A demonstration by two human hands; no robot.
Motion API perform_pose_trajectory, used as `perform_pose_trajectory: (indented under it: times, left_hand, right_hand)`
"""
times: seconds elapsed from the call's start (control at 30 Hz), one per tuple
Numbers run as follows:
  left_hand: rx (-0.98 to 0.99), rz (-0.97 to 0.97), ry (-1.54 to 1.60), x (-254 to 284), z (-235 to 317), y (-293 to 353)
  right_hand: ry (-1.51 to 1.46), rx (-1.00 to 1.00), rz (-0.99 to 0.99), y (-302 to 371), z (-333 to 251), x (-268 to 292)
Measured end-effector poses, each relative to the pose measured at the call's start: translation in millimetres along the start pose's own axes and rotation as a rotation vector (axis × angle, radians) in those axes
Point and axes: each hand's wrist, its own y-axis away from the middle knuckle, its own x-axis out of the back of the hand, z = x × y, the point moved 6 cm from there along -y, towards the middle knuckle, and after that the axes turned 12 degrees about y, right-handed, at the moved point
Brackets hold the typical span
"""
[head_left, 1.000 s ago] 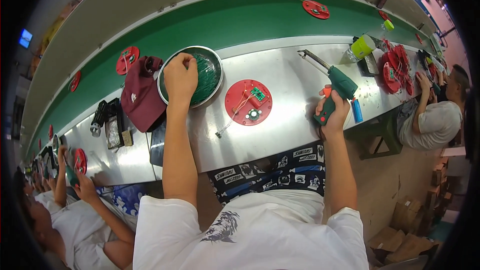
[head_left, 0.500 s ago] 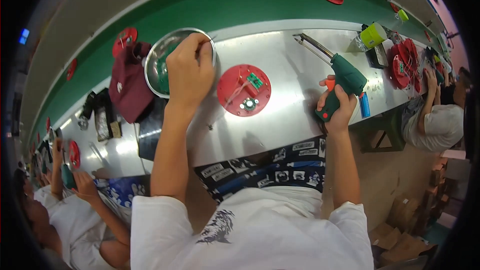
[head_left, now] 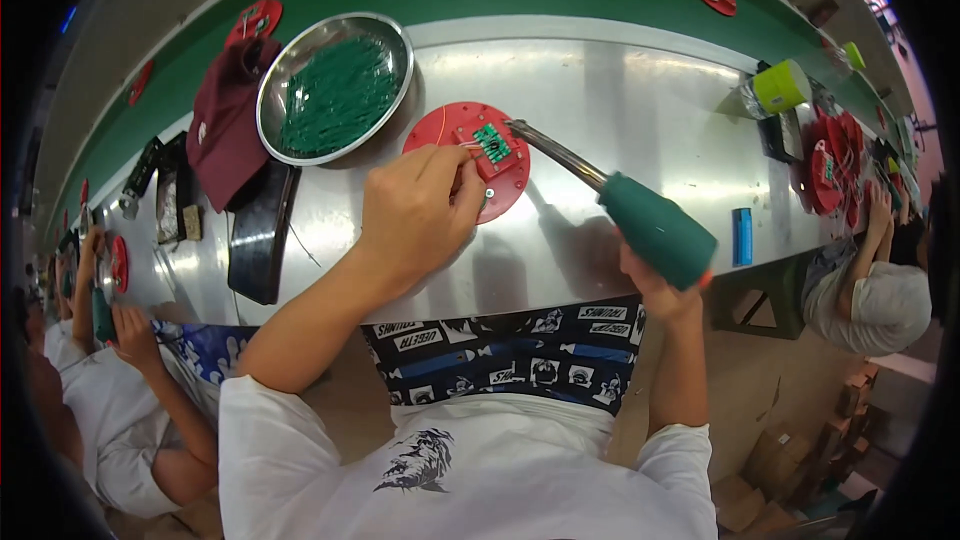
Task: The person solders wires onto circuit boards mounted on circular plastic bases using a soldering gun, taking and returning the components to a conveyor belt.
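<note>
On the steel bench lies a red round disc [head_left: 437,125] carrying a small green circuit board [head_left: 491,144] with thin pale wires. My left hand [head_left: 412,208] rests over the disc's lower left part, thumb and fingers pinched together beside the board. What lies in that pinch is hidden. In my right hand [head_left: 655,285] is a green soldering gun [head_left: 655,230], gripped by its handle. Its metal tip reaches left to the board's right edge; whether it touches cannot be told. Left of the disc, a metal bowl [head_left: 405,90] holds a heap of thin green strands [head_left: 340,95].
Left of the bowl are a maroon cloth [head_left: 228,125] and a dark flat case [head_left: 262,240]. A blue lighter-like object [head_left: 741,237], a green-labelled bottle [head_left: 780,87] and several stacked red discs [head_left: 838,165] stand to the right. Other people sit at both sides.
My left hand has come from the bowl to the red disc, uncovering the green strands. The soldering gun has swung left and down, bringing its tip to the board.
</note>
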Motion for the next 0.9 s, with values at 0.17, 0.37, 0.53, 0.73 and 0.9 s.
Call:
perform_pose_trajectory:
  times: [0.17,0.37,0.53,0.73,0.9]
  left_hand:
    - [0.008,-0.005,0.001,-1,-2,0]
    - [0.001,0.026,0.017,-4,-8,2]
    - [0.000,0.024,0.033,-6,-9,3]
    - [0.022,0.004,-0.033,-7,-11,4]
    - [0.006,0.024,-0.041,-8,-12,4]
  right_hand:
    - [-0.166,-0.282,-0.119,27,18,0]
    - [-0.374,-0.397,-0.088,31,23,-2]
    - [-0.368,-0.531,-0.084,22,13,-2]
    - [-0.375,-0.414,-0.079,11,8,-6]
    - [-0.442,-0.392,-0.039,2,8,-6]
